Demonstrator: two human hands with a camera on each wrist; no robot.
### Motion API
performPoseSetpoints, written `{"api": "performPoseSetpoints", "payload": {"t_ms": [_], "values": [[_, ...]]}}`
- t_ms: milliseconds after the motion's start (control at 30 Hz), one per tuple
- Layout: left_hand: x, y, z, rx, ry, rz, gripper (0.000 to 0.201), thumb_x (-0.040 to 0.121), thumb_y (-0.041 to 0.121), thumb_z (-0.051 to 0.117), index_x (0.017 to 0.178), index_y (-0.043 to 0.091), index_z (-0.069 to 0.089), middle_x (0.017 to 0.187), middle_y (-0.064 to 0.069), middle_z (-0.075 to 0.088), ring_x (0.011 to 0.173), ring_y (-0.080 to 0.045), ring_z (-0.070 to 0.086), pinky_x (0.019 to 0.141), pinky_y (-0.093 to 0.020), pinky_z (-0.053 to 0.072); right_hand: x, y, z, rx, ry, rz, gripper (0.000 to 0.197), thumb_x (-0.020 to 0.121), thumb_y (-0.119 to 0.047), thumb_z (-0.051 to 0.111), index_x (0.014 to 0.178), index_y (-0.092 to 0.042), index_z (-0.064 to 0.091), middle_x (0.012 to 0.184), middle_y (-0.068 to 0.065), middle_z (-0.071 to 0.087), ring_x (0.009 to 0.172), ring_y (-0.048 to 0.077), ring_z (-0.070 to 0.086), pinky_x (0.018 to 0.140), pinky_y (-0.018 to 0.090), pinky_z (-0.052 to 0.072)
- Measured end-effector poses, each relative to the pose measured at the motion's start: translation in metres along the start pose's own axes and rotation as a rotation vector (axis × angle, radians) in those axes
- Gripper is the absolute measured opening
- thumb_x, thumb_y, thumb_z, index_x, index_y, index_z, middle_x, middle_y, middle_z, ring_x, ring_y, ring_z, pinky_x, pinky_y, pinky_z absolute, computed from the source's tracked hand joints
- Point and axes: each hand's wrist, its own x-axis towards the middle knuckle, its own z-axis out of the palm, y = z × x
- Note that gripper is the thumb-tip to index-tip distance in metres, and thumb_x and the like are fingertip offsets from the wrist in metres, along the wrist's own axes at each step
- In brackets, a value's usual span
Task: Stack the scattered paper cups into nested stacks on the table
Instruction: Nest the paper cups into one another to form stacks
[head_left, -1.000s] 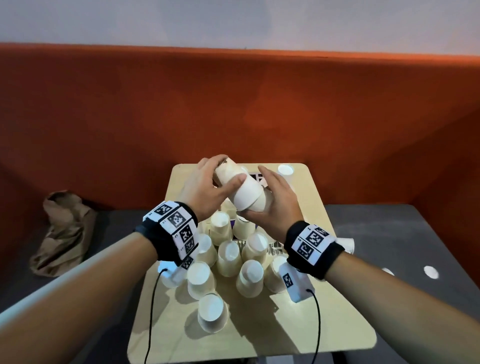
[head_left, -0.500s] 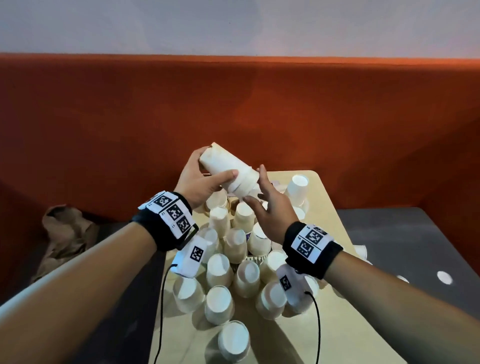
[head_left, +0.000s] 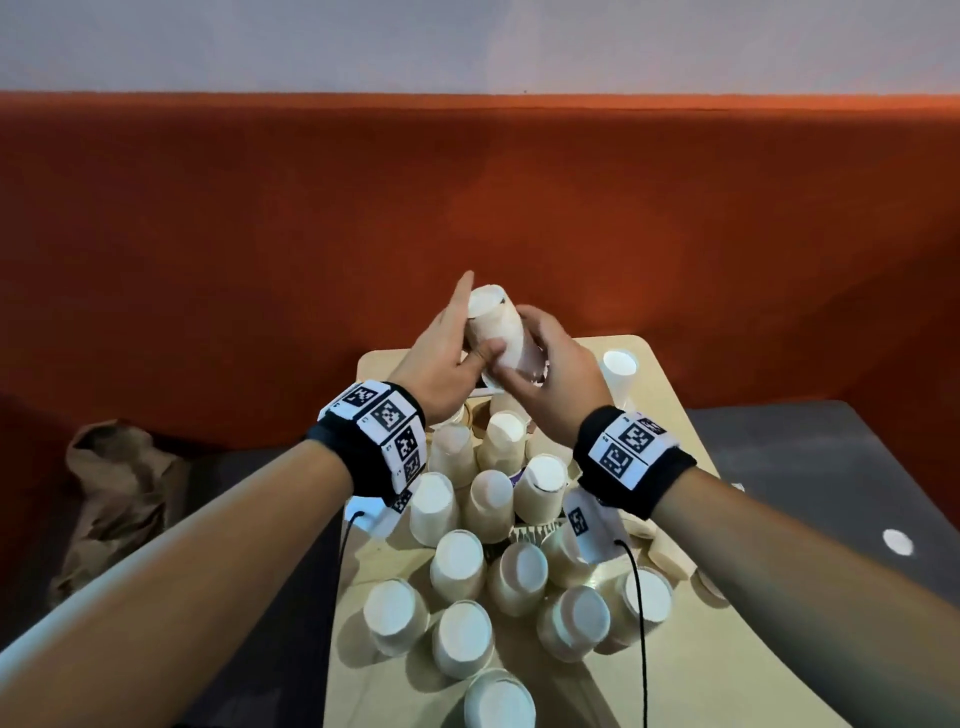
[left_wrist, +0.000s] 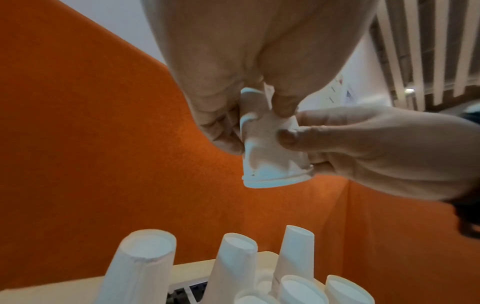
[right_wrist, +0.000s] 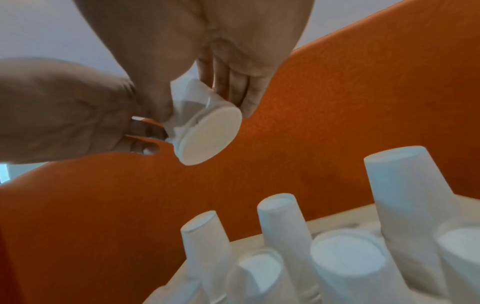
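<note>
A short nested stack of white paper cups (head_left: 496, 332) is in the air above the far end of the table (head_left: 717, 670), base up and nearly upright. My left hand (head_left: 470, 325) grips its upper part, thumb across the side and forefinger straight up along it. My right hand (head_left: 524, 353) holds the rim end from the right. In the left wrist view the stack (left_wrist: 272, 152) is pinched by a thumb and fingers from the right. The right wrist view shows the stack's (right_wrist: 207, 131) flat base. Several upside-down cups (head_left: 460, 564) crowd the table below.
One cup (head_left: 619, 371) stands apart at the table's far right corner. An orange padded wall (head_left: 467, 208) backs the table. A crumpled brown paper bag (head_left: 119, 493) lies at the left. A dark grey surface (head_left: 831, 467) lies at the right. Black cables hang from both wristbands.
The stack has swung from lying tilted to nearly upright with its base up. My right hand, open under it before, now holds its lower end. The head view has dipped towards the table.
</note>
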Motion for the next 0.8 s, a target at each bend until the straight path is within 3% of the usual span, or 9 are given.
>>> {"api": "performPoseSetpoints", "payload": {"t_ms": [133, 233, 367, 500, 633, 800], "values": [[0.003, 0.006, 0.002, 0.027, -0.056, 0.088, 0.078, 0.101, 0.031, 0.048, 0.156, 0.026, -0.008, 0.143, -0.004, 0.051, 0.127, -0.018, 0.051, 0.101, -0.02, 0.034, 0.014, 0.001, -0.006, -0.046, 0.015, -0.041, 0.08, 0.085, -0.047, 0.069, 0.15, -0.033, 0.025, 0.142, -0.003, 0.054, 0.12, 0.018, 0.058, 0.095, 0.031, 0.047], [0.005, 0.003, -0.001, -0.062, -0.018, 0.072, 0.074, 0.103, 0.03, 0.044, 0.156, 0.027, -0.008, 0.151, 0.003, 0.043, 0.125, -0.007, 0.051, 0.104, -0.019, 0.037, 0.02, 0.013, -0.007, 0.046, 0.082, -0.012, 0.083, 0.086, -0.054, 0.066, 0.149, -0.041, 0.014, 0.141, 0.002, 0.054, 0.116, 0.024, 0.06, 0.096, 0.037, 0.051], [0.006, -0.018, 0.0, 0.032, -0.007, 0.03, 0.065, 0.1, 0.028, 0.051, 0.156, 0.023, 0.017, 0.144, 0.007, 0.048, 0.109, -0.004, 0.056, 0.093, -0.02, 0.046, 0.03, 0.037, 0.0, 0.044, 0.128, 0.117, 0.06, 0.088, -0.053, 0.065, 0.13, -0.031, 0.029, 0.119, 0.002, 0.058, 0.093, 0.027, 0.064, 0.082, 0.048, 0.056], [0.005, -0.046, 0.006, 0.143, -0.075, 0.003, 0.051, 0.097, 0.022, 0.056, 0.146, 0.023, 0.041, 0.13, 0.008, 0.059, 0.096, -0.005, 0.06, 0.09, -0.028, 0.052, 0.038, 0.051, 0.009, 0.031, 0.066, 0.208, 0.057, 0.086, -0.045, 0.071, 0.121, -0.025, 0.032, 0.109, 0.0, 0.057, 0.091, 0.028, 0.061, 0.079, 0.039, 0.052], [0.002, -0.061, 0.012, 0.219, -0.144, -0.014, 0.045, 0.096, 0.022, 0.056, 0.14, 0.024, 0.049, 0.125, 0.008, 0.061, 0.099, -0.009, 0.061, 0.091, -0.028, 0.049, 0.041, 0.058, 0.015, -0.016, 0.013, 0.235, 0.054, 0.084, -0.039, 0.076, 0.11, -0.027, 0.03, 0.099, 0.0, 0.057, 0.084, 0.023, 0.055, 0.07, 0.029, 0.037], [-0.003, -0.073, 0.017, 0.311, -0.242, -0.057, 0.04, 0.096, 0.023, 0.056, 0.136, 0.026, 0.054, 0.122, 0.008, 0.064, 0.1, -0.01, 0.06, 0.092, -0.031, 0.049, 0.043, 0.07, 0.025, -0.079, -0.077, 0.221, 0.053, 0.083, -0.035, 0.078, 0.106, -0.026, 0.031, 0.103, -0.002, 0.055, 0.087, 0.022, 0.053, 0.071, 0.029, 0.035]]}}
